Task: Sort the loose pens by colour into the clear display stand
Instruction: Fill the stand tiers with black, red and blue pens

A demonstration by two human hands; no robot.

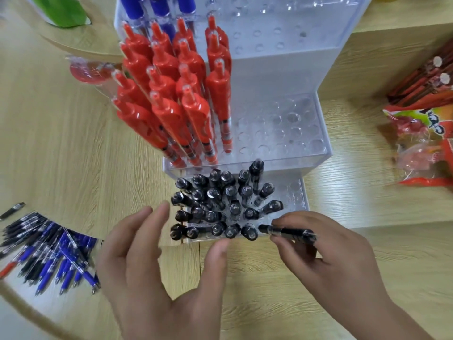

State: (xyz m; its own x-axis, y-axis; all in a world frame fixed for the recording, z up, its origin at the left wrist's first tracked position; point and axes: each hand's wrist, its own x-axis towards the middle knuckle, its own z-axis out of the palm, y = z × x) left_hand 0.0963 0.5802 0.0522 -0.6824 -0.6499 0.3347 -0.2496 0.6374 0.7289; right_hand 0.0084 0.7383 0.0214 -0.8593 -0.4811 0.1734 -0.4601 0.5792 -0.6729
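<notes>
- The right hand (331, 253) pinches one black pen (286, 233) between thumb and fingertips. The barrel lies nearly level at the front right of the lowest tier.
- The left hand (152, 266) is spread and holds nothing, just in front of that tier.
- The clear display stand (282, 69) has three stepped tiers. Roughly two dozen black pens (213, 192) stand in the lowest, about fifteen red pens (166, 65) in the middle, and three blue pens (159, 8) are visible in the top.
- The loose pens (49, 253), mostly blue and black, lie heaped on the table (73, 143) at the left.
</notes>
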